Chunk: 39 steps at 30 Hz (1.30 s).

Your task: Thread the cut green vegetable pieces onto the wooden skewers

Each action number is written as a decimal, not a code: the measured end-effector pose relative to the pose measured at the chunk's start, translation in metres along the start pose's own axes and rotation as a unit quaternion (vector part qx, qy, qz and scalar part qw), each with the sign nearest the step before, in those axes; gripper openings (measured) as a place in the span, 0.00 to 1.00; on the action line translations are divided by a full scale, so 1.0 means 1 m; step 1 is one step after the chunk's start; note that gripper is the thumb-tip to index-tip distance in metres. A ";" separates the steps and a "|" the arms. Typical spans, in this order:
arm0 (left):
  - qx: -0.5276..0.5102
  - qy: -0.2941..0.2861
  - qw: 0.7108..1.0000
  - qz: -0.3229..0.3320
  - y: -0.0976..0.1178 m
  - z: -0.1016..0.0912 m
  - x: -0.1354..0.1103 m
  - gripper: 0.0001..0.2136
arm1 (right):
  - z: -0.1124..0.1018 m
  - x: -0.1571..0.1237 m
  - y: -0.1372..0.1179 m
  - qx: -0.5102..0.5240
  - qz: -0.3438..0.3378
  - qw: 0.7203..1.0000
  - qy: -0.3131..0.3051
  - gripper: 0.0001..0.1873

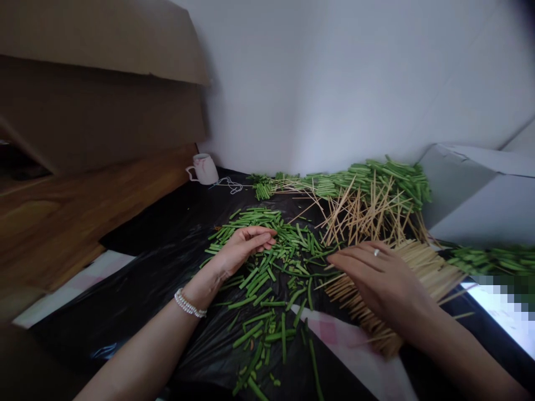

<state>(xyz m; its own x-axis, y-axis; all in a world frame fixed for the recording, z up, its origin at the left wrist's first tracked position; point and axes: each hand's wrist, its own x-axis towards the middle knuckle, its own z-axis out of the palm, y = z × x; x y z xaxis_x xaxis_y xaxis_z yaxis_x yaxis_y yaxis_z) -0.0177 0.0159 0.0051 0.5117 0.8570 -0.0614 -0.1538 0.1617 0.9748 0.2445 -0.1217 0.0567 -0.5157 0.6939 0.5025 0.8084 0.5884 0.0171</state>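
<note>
Cut green stalk pieces (267, 267) lie scattered over a black plastic sheet (159, 278). My left hand (244, 245), with a pearl bracelet at the wrist, rests on these pieces, fingers stretched out together and slightly curled. My right hand (376, 273), wearing a ring, lies palm down with fingers extended on a bundle of bamboo skewers (422, 278). I see nothing gripped in either hand. Behind, finished skewers loaded with green pieces (376, 181) are piled against the wall.
A white mug (204, 167) stands at the back left by a white cord (229, 184). Cardboard boxes (100, 83) loom at left over a wooden surface (83, 211). A grey box (480, 189) sits at right, with more green skewers (493, 259) below it.
</note>
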 end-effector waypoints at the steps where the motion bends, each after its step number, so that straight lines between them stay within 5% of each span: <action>1: 0.001 -0.003 1.000 0.000 -0.001 -0.001 0.000 0.13 | -0.004 0.003 -0.011 0.014 -0.021 1.000 0.004 0.17; 4: 0.000 -0.008 1.000 0.007 -0.003 -0.003 0.001 0.12 | -0.007 0.006 -0.045 0.049 -0.049 0.996 -0.058 0.13; 8: -0.002 -0.007 1.000 0.011 -0.003 -0.004 0.002 0.11 | 0.012 -0.010 -0.074 0.108 -0.083 0.967 -0.217 0.10; 12: -0.004 -0.006 1.000 0.011 -0.003 -0.005 0.002 0.12 | 0.032 -0.029 -0.076 0.139 -0.086 0.944 -0.288 0.08; 16: -0.002 -0.008 1.000 0.006 -0.004 -0.004 0.002 0.12 | 0.039 -0.016 -0.069 0.141 -0.068 0.934 -0.322 0.09; 23: -0.003 0.003 1.000 -0.007 -0.002 0.000 0.001 0.14 | 0.064 0.038 -0.068 -0.039 -0.028 0.963 -0.265 0.07; 29: -0.001 0.009 1.000 -0.008 0.000 -0.002 0.002 0.14 | 0.076 0.012 -0.111 -0.013 -0.158 0.983 -0.094 0.20; 31: 0.005 0.010 1.000 -0.012 -0.001 -0.003 0.003 0.14 | 0.085 0.001 -0.128 -0.012 -0.194 0.981 -0.030 0.18; 34: 0.000 0.018 1.000 -0.016 -0.002 -0.004 0.004 0.14 | 0.097 -0.005 -0.140 -0.002 -0.238 0.970 -0.043 0.15; 39: -0.009 0.032 0.999 -0.021 -0.004 -0.006 0.005 0.14 | 0.093 0.004 -0.125 0.003 -0.254 0.959 -0.124 0.12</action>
<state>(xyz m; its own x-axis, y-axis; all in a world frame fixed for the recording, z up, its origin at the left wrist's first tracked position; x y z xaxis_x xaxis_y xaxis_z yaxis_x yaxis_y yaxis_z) -0.0195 0.0220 0.0001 0.4629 0.8788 -0.1160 -0.1495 0.2064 0.9670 0.1148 -0.1538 -0.0234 -0.8953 0.3933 0.2089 0.4329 0.8787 0.2011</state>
